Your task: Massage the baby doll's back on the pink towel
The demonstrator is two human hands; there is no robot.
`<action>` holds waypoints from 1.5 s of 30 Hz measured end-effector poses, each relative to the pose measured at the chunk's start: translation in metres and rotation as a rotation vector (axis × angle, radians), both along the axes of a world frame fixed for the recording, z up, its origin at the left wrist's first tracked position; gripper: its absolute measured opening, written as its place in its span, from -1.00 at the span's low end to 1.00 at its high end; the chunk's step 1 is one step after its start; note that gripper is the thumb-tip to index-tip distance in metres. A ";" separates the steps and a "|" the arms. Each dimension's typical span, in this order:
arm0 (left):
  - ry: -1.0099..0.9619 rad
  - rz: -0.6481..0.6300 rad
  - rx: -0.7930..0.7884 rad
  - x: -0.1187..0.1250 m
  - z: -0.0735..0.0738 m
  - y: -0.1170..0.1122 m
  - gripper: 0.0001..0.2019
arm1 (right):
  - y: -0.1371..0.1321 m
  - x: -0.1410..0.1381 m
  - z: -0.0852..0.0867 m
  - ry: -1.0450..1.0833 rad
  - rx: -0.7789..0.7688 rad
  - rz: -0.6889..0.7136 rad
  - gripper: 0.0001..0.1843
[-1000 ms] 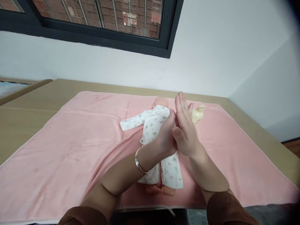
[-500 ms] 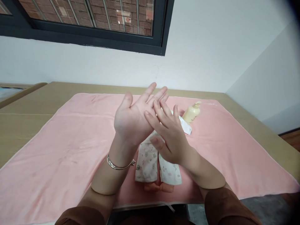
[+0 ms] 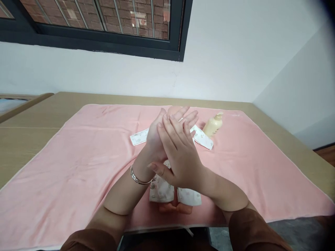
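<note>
My left hand (image 3: 155, 137) is open, palm turned up, with a silver bangle (image 3: 136, 177) round the wrist. Across its palm lies my right hand (image 3: 181, 150), palm down, fingers stretched out and thumb apart. Neither hand holds anything that I can see. Beneath them a baby doll in a white patterned outfit (image 3: 162, 190) lies on a pink blanket (image 3: 78, 164). Its feet (image 3: 175, 208) point toward me and its sleeves spread to both sides. My hands cover its middle and most of its head. A pale yellow pump bottle (image 3: 213, 124) lies tilted beyond the right sleeve.
The blanket covers much of a wooden table (image 3: 264, 115), which meets a white wall (image 3: 220, 52) at the back. A dark-framed window (image 3: 180, 35) is set in that wall. At the far left there is a wooden rail (image 3: 28, 105).
My right hand has come down flat against my left palm. The left hand has shifted right and tilted, so the doll's left-side sleeve and part of its head now show.
</note>
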State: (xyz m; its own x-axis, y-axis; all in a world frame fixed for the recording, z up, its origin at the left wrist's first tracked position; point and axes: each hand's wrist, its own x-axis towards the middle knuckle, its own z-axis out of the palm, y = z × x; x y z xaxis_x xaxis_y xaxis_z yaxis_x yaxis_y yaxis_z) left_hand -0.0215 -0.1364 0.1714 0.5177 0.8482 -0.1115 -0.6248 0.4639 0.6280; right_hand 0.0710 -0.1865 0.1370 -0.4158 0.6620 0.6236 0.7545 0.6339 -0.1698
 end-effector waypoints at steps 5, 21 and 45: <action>-0.080 0.031 0.071 -0.009 0.011 0.016 -0.44 | -0.003 0.009 0.005 0.072 -0.008 0.078 -0.38; -0.186 -0.170 -0.082 0.016 0.001 -0.009 -0.44 | -0.016 0.007 0.004 0.054 0.007 -0.145 -0.13; -0.148 0.080 -0.020 0.035 -0.015 -0.020 -0.53 | -0.001 0.014 0.003 0.195 -0.098 0.005 -0.25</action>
State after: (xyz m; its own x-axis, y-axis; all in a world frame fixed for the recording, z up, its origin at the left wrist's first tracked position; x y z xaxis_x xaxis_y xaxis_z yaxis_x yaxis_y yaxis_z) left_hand 0.0133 -0.1568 0.1567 0.4609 0.8857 -0.0560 -0.7451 0.4205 0.5178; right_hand 0.0847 -0.1879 0.1400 -0.2971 0.7220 0.6249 0.6985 0.6106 -0.3733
